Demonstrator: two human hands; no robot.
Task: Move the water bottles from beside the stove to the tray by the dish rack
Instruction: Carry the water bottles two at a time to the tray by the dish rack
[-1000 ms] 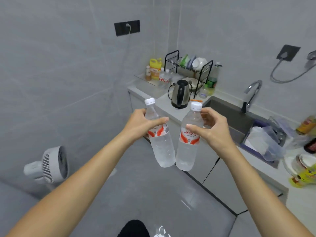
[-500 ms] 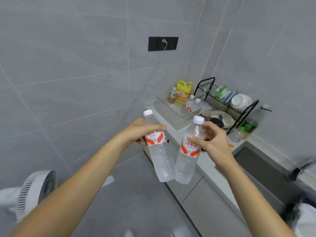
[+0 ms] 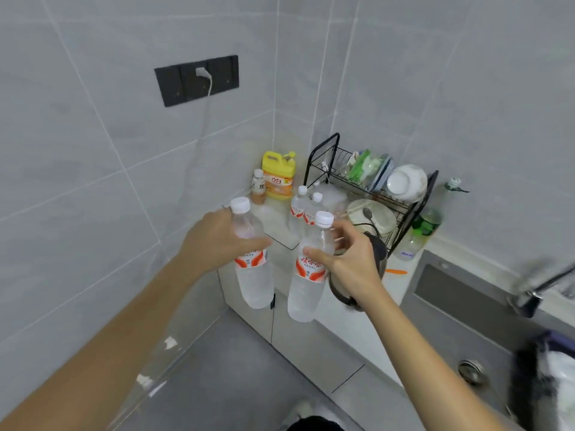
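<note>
Each hand carries a clear, ribbed plastic water bottle in mid-air short of the glass tray [image 3: 281,241]: left hand [image 3: 214,241] fingers curl round the left bottle [image 3: 253,275], right hand [image 3: 351,262] pinches the right bottle [image 3: 306,290] below its white cap

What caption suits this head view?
Left hand and right hand each carry a water bottle toward the tray.

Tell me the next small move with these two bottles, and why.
Probably carry both forward and set them down on the clear tray. The left hand and right hand each hold a water bottle short of it, where two matching bottles already stand.
</note>
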